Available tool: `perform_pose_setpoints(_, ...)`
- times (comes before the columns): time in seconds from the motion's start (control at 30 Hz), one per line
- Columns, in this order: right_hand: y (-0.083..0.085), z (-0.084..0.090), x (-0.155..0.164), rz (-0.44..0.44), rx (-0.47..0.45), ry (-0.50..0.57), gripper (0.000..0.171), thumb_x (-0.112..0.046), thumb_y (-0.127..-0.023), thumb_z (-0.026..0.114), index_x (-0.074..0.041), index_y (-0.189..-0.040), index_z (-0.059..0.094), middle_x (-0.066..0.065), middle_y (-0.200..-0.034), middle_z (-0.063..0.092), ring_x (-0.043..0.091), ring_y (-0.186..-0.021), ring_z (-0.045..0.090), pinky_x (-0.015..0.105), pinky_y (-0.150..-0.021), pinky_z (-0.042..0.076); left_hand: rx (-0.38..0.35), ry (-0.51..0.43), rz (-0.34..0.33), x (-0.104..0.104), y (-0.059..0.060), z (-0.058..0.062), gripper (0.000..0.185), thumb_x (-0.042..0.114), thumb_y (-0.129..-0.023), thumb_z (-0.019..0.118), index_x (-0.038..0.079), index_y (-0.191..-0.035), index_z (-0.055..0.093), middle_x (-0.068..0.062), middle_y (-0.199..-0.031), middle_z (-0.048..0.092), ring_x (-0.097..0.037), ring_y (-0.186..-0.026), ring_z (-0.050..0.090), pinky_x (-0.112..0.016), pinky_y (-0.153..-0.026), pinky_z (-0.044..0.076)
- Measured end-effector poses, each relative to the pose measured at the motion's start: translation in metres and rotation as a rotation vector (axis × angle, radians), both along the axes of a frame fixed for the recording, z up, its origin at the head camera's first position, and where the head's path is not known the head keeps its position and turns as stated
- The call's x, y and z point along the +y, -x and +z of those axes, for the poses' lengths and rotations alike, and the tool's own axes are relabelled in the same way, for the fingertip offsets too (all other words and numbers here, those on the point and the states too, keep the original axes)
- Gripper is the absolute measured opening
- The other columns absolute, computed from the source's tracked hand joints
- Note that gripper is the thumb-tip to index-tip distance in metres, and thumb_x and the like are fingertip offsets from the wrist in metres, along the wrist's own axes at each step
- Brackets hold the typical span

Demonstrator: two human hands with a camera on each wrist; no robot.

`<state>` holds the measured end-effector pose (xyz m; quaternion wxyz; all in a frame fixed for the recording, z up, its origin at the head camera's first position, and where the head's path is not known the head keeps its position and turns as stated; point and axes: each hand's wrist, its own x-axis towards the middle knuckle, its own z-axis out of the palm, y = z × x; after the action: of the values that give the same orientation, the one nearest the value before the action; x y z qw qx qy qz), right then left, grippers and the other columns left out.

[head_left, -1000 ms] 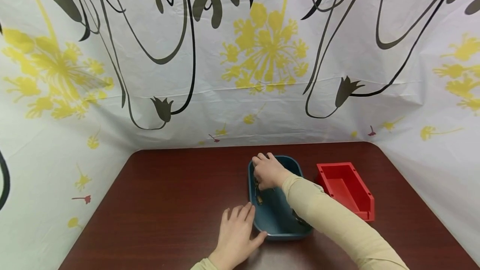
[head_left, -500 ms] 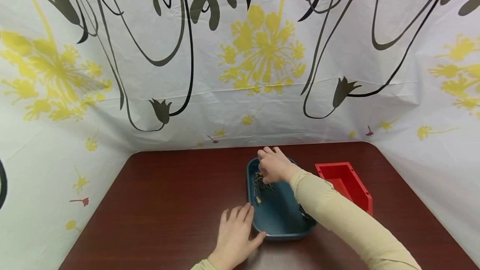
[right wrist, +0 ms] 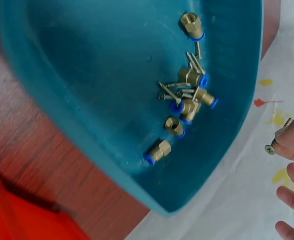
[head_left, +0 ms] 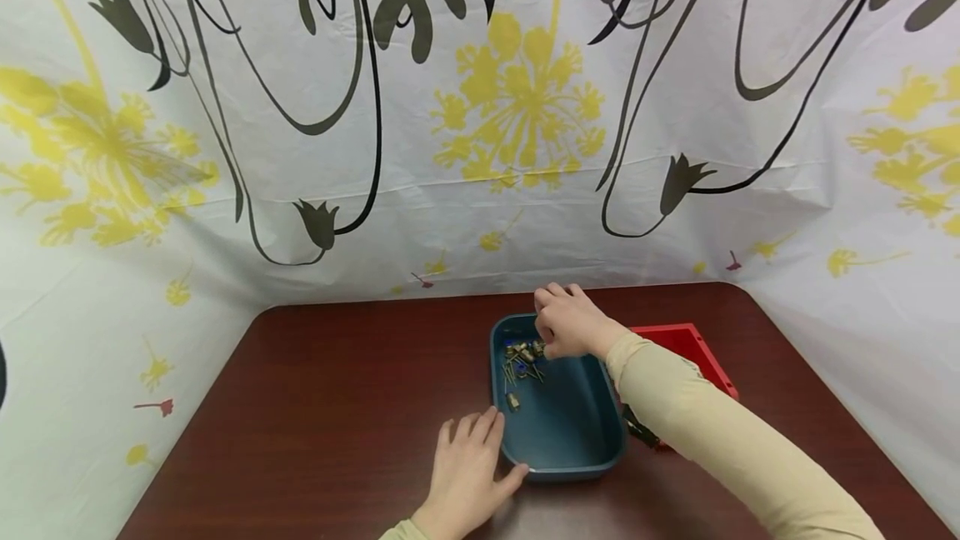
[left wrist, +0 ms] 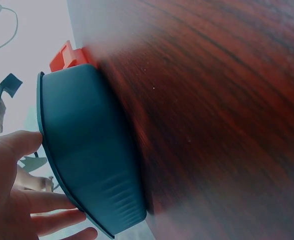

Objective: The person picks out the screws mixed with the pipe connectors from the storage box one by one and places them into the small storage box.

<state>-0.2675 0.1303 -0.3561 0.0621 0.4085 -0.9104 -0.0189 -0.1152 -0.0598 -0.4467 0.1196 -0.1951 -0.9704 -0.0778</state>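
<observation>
Right hand [head_left: 567, 328] lifted from blue tray [head_left: 592, 457], pinching small silver screw [right wrist: 273, 144], left hand [head_left: 468, 473] flat.

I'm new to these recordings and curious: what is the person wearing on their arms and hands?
Both hands are bare: no gloves or rings show on the left hand or the right hand. The right arm wears a long, plain beige sleeve reaching to the wrist. A sliver of the same beige cuff shows at the left wrist.
</observation>
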Motion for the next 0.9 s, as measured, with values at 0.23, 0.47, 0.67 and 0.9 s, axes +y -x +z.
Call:
perform_pose_setpoints(0.23, -0.002, 0.005, 0.023, -0.025, 0.011, 0.014, 0.032, -0.026, -0.066, 0.072, -0.027, -0.048, 0.046, -0.004, -0.083, 0.038, 0.018, -0.079, 0.031, 0.039, -0.068, 0.025, -0.019, -0.003, 0.002, 0.001, 0.0, 0.001, 0.064, 0.055, -0.077, 0.054, 0.008, -0.12, 0.056, -0.005, -0.12, 0.051, -0.023, -0.102, 0.046, -0.052, -0.082, 0.032)
perform_pose_setpoints(0.47, -0.005, 0.009, 0.05, -0.067, 0.019, 0.038, 0.032, -0.027, -0.066, 0.073, -0.027, -0.048, 0.046, -0.003, -0.083, 0.039, 0.019, -0.081, 0.034, 0.041, -0.069, 0.028, -0.016, 0.002, 0.006, 0.001, 0.0, 0.0, 0.064, 0.056, -0.077, 0.054, 0.008, -0.12, 0.056, -0.005, -0.119, 0.052, -0.023, -0.102, 0.046, -0.052, -0.082, 0.032)
perform_pose_setpoints(0.67, -0.004, 0.013, 0.076, -0.114, 0.023, 0.079, 0.029, -0.023, -0.065, 0.071, -0.026, -0.048, 0.047, -0.003, -0.081, 0.04, 0.02, -0.081, 0.036, 0.04, -0.066, 0.028, -0.036, 0.001, 0.006, 0.0, 0.0, 0.001, 0.065, 0.056, -0.077, 0.054, 0.008, -0.12, 0.055, -0.005, -0.12, 0.051, -0.023, -0.102, 0.046, -0.052, -0.082, 0.031)
perform_pose_setpoints(0.9, -0.006, 0.016, 0.1, -0.179, 0.024, 0.1, 0.027, -0.022, -0.064, 0.072, -0.026, -0.05, 0.049, -0.002, -0.082, 0.042, 0.022, -0.085, 0.038, 0.041, -0.065, 0.029, -0.034, 0.007, 0.003, 0.001, 0.001, 0.001, 0.065, 0.056, -0.077, 0.053, 0.008, -0.121, 0.055, -0.006, -0.12, 0.051, -0.023, -0.102, 0.046, -0.052, -0.082, 0.032)
